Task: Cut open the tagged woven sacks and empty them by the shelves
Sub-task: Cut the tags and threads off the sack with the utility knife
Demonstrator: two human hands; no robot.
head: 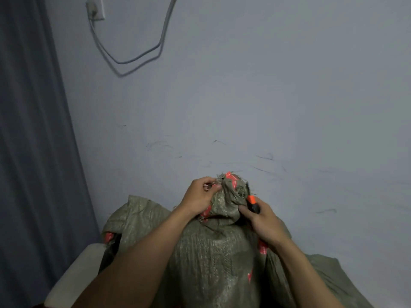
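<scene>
A grey-green woven sack (211,258) stands upright in front of me, its neck bunched and wrapped with red printed tape (230,177). My left hand (200,194) pinches the frayed top of the neck from the left side. My right hand (260,215) grips an orange and black utility knife (253,203) against the right side of the neck, thumb pressing on the sack cloth. The blade itself is too small to make out. A second sack (133,216) of the same weave lies behind on the left, and a third sack (329,276) lies to the right.
A pale wall (244,96) rises close behind the sacks, with a socket (95,7) and a hanging white cable (133,58) at the upper left. A dark blue curtain (29,130) fills the left side. A pale padded edge (73,274) shows at the lower left.
</scene>
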